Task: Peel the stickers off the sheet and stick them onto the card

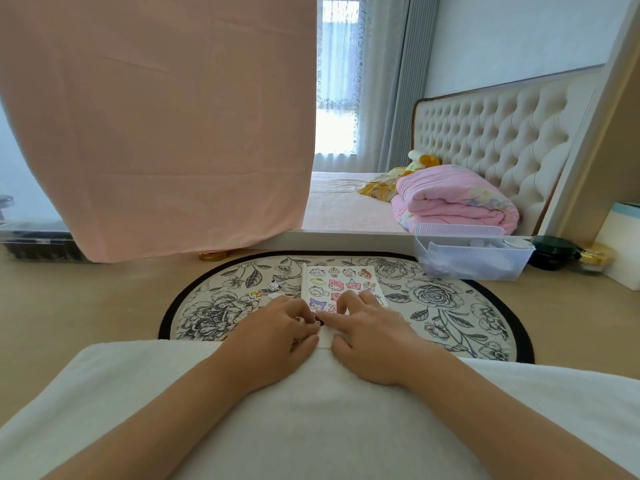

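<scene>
Left hand: fingers curled at dark sticker; pinch unclear. Right hand: fingers spread, pressing sticker sheet just beside. Floral mat beneath both.

One wide-angle camera rode on the person's head, facing forward and down, close above the left hand and right hand over the floral mat, the bed lying well beyond, ahead and rightward.
</scene>
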The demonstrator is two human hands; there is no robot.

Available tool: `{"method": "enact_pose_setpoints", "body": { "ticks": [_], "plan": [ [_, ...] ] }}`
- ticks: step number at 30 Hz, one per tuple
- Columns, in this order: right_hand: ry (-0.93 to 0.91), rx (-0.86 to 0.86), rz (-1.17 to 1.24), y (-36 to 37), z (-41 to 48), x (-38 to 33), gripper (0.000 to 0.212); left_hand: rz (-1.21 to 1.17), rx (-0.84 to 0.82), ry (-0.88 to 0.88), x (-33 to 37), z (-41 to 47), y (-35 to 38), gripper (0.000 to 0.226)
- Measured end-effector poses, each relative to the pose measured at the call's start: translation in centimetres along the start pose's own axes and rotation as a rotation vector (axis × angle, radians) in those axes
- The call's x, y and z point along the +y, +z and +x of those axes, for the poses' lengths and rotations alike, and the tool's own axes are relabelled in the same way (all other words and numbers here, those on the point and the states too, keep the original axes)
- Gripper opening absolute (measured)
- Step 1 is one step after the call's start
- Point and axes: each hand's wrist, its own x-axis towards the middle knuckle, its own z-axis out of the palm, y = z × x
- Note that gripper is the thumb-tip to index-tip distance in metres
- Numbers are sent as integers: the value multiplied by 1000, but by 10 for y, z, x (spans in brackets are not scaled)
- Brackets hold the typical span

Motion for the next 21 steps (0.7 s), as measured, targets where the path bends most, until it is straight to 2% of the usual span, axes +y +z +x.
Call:
{"method": "enact_pose_setpoints", "body": {
  "ticks": [3, 6, 15, 21],
  "plan": [
    [2, -45, 16, -1, 9, 1, 56, -86, -17, -49, 1, -1, 0, 49],
    [-15, -37, 22, 0, 14, 1, 58, -66, -30, -63, 2, 0, 0, 50],
    [-72, 90, 113, 2, 0, 16, 43, -48, -63, -84, 5, -2, -2, 53],
    [-70, 100, 89, 4, 0, 19, 47, -76, -114, -48, 1, -2, -3, 57]
  ]
}}
